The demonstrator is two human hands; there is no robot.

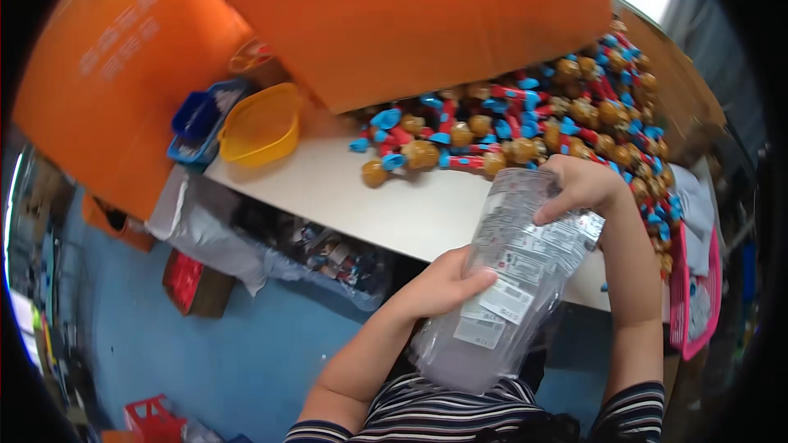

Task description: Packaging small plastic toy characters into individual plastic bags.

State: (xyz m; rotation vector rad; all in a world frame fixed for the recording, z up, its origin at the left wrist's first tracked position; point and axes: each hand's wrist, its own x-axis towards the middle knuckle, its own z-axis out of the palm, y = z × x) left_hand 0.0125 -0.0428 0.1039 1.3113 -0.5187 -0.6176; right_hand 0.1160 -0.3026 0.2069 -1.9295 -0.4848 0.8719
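Observation:
A thick stack of clear plastic bags (533,230) with white printed labels hangs over the near edge of the table, tilted toward my body. My left hand (443,285) grips its left side, thumb lying on top near the labels. Up at the far end, my right hand (581,184) holds the stack, with its thumb pressed on the upper face and its fingers partly hidden behind. Just beyond the bags lies a large pile of small red and blue pieces with round brown ends (509,119); their exact kind is unclear.
Orange panels (460,25) rise behind the pale table (353,189). A yellow basket (261,127) and blue bins (197,115) stand at the left. A pink basket (680,303) is at the right. Below the table are a filled plastic-lined container (336,267) and a brown box (197,283).

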